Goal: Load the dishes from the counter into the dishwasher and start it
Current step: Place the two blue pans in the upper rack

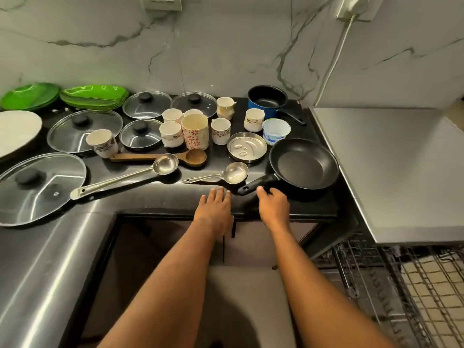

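Dishes cover the dark counter (155,197). A black frying pan (302,167) lies at the right, its handle (258,184) pointing toward me. My right hand (272,203) hovers open just below that handle's end. My left hand (216,205) lies flat and open near the counter's front edge, just below a small steel ladle (231,174). A long steel ladle (125,177) and a wooden spoon (175,156) lie to the left. Several patterned cups (194,131) stand in the middle. The pulled-out dishwasher rack (401,285) shows at lower right.
Several glass lids (37,187) lie at the left. Green plates (93,96) and a white plate (15,129) sit at the back left. A blue saucepan (267,100), a plastic tub (275,130) and a steel dish (246,146) stand at right. A steel top (401,172) covers the dishwasher.
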`<state>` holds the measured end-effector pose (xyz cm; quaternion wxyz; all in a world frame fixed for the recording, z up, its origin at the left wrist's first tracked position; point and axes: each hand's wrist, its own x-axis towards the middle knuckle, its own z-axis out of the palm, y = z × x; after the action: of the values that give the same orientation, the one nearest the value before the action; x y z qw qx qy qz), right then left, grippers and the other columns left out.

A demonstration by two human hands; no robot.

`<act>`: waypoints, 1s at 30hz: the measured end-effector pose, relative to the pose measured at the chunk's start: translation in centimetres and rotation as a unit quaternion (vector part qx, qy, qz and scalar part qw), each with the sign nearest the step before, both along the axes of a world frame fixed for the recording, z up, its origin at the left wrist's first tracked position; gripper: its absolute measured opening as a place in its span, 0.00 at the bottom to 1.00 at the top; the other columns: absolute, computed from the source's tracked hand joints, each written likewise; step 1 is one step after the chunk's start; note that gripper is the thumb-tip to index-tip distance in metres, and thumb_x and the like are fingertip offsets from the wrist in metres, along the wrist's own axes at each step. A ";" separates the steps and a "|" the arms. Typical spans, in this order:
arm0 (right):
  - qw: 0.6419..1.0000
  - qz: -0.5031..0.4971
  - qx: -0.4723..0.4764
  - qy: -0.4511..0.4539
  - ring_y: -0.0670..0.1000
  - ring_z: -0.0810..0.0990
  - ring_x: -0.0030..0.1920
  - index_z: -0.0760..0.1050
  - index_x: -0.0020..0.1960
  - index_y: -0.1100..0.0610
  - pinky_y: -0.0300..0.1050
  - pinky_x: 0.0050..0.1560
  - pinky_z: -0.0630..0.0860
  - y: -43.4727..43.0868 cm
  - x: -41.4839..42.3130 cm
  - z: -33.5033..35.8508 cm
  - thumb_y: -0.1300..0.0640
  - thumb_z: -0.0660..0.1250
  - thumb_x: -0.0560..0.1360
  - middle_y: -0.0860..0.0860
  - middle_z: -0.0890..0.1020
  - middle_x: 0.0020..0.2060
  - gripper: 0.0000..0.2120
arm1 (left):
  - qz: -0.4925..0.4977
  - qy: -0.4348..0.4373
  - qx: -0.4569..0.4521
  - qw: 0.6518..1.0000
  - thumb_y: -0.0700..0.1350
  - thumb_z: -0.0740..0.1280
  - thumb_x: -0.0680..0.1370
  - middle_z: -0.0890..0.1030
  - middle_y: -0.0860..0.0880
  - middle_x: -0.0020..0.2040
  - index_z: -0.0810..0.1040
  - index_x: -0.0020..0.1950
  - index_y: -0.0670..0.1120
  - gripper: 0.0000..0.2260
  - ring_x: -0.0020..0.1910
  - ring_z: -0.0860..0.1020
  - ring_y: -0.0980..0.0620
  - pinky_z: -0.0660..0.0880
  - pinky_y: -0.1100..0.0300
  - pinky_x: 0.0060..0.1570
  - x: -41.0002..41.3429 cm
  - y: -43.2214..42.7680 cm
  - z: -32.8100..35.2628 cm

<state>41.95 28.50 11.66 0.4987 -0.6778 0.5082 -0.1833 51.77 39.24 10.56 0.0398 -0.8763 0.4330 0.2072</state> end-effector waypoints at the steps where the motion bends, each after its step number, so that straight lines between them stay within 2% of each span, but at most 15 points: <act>1: 0.999 -0.026 0.034 -0.027 0.52 0.79 0.51 0.78 0.51 0.59 0.38 0.48 0.72 -0.3 0.7 -0.1 0.51 0.63 0.80 0.52 0.80 0.45 0.12 | -0.002 0.016 0.011 1.000 0.53 0.57 0.84 0.42 0.43 0.81 0.43 0.81 0.44 0.33 0.80 0.42 0.43 0.46 0.44 0.78 0.3 -0.3 -0.3; 4: 0.977 -0.104 0.157 -0.104 0.54 0.82 0.39 0.77 0.42 0.61 0.53 0.46 0.82 -1.0 2.5 -0.9 0.48 0.63 0.80 0.55 0.81 0.37 0.17 | -0.016 0.044 0.034 0.998 0.54 0.55 0.85 0.37 0.43 0.81 0.39 0.81 0.44 0.33 0.80 0.40 0.42 0.45 0.44 0.77 1.1 -0.8 -1.3; 7: 0.941 -0.162 0.257 -0.148 0.52 0.80 0.35 0.76 0.46 0.60 0.52 0.43 0.82 -1.3 4.0 -1.3 0.48 0.63 0.80 0.56 0.80 0.35 0.15 | -0.036 0.050 0.042 0.997 0.52 0.54 0.85 0.35 0.43 0.80 0.37 0.80 0.44 0.33 0.79 0.38 0.42 0.43 0.46 0.77 1.8 -0.5 -1.6; 11: 0.903 -0.202 0.312 -0.214 0.54 0.82 0.42 0.75 0.56 0.61 0.49 0.40 0.81 -1.5 5.8 -1.2 0.52 0.67 0.78 0.57 0.81 0.44 0.13 | -0.045 0.058 0.037 0.997 0.51 0.55 0.85 0.35 0.44 0.80 0.37 0.81 0.45 0.33 0.79 0.37 0.43 0.42 0.47 0.77 2.5 -0.3 -1.3; 13: 0.892 -0.211 0.324 -0.233 0.55 0.82 0.41 0.73 0.60 0.64 0.49 0.38 0.81 -1.6 6.4 -1.3 0.56 0.65 0.79 0.59 0.82 0.45 0.15 | -0.047 0.059 0.037 0.996 0.51 0.55 0.85 0.35 0.44 0.80 0.37 0.81 0.45 0.33 0.79 0.37 0.43 0.42 0.47 0.77 2.4 -0.3 -1.3; 15: 0.882 -0.226 0.326 -0.253 0.56 0.82 0.35 0.70 0.62 0.68 0.50 0.38 0.82 -1.3 6.8 -1.3 0.60 0.62 0.79 0.62 0.81 0.40 0.15 | -0.048 0.058 0.039 0.996 0.51 0.55 0.85 0.35 0.44 0.80 0.37 0.81 0.45 0.33 0.79 0.37 0.43 0.42 0.47 0.77 2.4 -0.4 -1.3; 17: 0.875 -0.248 0.319 -0.267 0.56 0.81 0.33 0.69 0.62 0.70 0.48 0.32 0.82 -1.1 6.7 -1.4 0.63 0.58 0.78 0.63 0.80 0.39 0.15 | -0.047 0.054 0.040 0.997 0.51 0.56 0.85 0.34 0.44 0.80 0.36 0.80 0.45 0.33 0.79 0.37 0.43 0.42 0.47 0.77 2.4 -0.4 -1.4; 21: 0.887 -0.261 0.289 -0.249 0.50 0.76 0.25 0.71 0.60 0.71 0.38 0.22 0.70 -1.2 5.0 -1.1 0.64 0.58 0.78 0.59 0.80 0.36 0.14 | -0.056 0.048 0.040 0.997 0.51 0.56 0.85 0.34 0.43 0.79 0.36 0.80 0.45 0.34 0.79 0.38 0.42 0.42 0.47 0.77 2.1 -0.4 -1.6; 24: 0.888 -0.263 0.285 -0.246 0.47 0.69 0.22 0.72 0.55 0.66 0.35 0.20 0.62 -1.1 3.2 -0.7 0.65 0.59 0.78 0.56 0.78 0.33 0.08 | -0.059 0.044 0.042 0.996 0.51 0.56 0.85 0.34 0.42 0.79 0.36 0.80 0.44 0.34 0.79 0.38 0.41 0.43 0.46 0.77 2.0 -0.4 -1.6; 27: 0.875 -0.296 0.281 -0.261 0.46 0.65 0.20 0.70 0.51 0.62 0.35 0.20 0.58 -0.9 1.4 -0.3 0.61 0.59 0.80 0.53 0.71 0.28 0.04 | -0.062 0.042 0.043 0.996 0.50 0.56 0.84 0.35 0.41 0.80 0.37 0.80 0.43 0.34 0.79 0.38 0.40 0.44 0.46 0.77 2.0 -0.5 -1.5; 30: 0.865 -0.340 0.263 -0.261 0.47 0.64 0.20 0.69 0.45 0.59 0.35 0.20 0.58 -0.4 -0.5 0.1 0.48 0.52 0.84 0.53 0.70 0.27 0.17 | -0.065 0.042 0.050 0.996 0.49 0.56 0.84 0.35 0.41 0.80 0.37 0.80 0.43 0.34 0.79 0.39 0.40 0.44 0.46 0.77 1.9 -0.4 -1.3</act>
<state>41.44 28.07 11.79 0.6794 -0.2345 0.5880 -0.3710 53.66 38.82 9.24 0.0789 -0.8340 0.4791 0.2619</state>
